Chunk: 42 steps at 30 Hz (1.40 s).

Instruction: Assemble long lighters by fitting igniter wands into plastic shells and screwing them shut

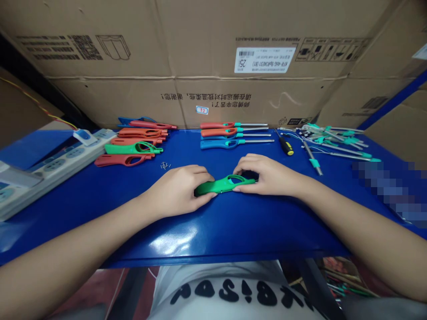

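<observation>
A green lighter handle [223, 183] with a teal trigger in its loop is held just above the blue table, lying crosswise. My left hand [182, 189] is closed round its rounded rear end. At the front, my right hand [263, 175] pinches the narrow end between thumb and fingers; a bit of metal shows there, and the rest is covered by the hand. Left of my left hand lie several small screws [164, 166]. Behind my hands, three long lighters with metal tubes, a blue one [218, 143] nearest, lie in a column.
Handle shells, such as a red one [125, 160], are stacked at left beside a white power strip [62, 166]. A black-and-yellow screwdriver [285, 144] and a pile of metal tubes with teal parts [347, 140] lie at right. A cardboard wall [133, 93] stands behind.
</observation>
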Motion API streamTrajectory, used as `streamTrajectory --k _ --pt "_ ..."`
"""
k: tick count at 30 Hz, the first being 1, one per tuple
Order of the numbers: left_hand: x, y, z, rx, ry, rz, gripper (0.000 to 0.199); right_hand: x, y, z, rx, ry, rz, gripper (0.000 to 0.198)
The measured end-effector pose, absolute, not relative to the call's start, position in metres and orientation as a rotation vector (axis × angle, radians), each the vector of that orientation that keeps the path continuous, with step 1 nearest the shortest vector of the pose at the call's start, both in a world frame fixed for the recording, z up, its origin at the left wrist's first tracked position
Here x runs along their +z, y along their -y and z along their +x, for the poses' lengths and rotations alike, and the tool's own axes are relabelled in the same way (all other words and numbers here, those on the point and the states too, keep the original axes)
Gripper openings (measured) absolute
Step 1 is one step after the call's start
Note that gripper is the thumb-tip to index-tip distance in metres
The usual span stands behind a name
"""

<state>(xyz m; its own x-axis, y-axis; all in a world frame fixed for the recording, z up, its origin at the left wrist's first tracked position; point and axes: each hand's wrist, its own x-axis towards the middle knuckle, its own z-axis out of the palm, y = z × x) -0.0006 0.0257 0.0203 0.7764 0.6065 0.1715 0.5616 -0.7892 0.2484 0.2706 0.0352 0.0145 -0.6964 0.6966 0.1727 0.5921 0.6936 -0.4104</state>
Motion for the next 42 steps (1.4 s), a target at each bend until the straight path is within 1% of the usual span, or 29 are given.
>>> streamTrajectory --k 13,19,42 --pt "0.0242 -0.0238 0.0003 0.356 -0.952 2.8 0.023 0.0135 -0.035 0.2696 0.393 2.627 -1.013 0.029" --pt "0.0234 -0.0232 0.0 0.393 -0.963 2.797 0.024 0.0146 -0.0336 0.2695 0.408 2.613 -1.016 0.026" --pt "0.0235 -0.0228 0.0009 0.374 -0.95 2.821 0.021 0.0179 -0.0306 0.2705 0.261 2.693 -1.032 0.028"
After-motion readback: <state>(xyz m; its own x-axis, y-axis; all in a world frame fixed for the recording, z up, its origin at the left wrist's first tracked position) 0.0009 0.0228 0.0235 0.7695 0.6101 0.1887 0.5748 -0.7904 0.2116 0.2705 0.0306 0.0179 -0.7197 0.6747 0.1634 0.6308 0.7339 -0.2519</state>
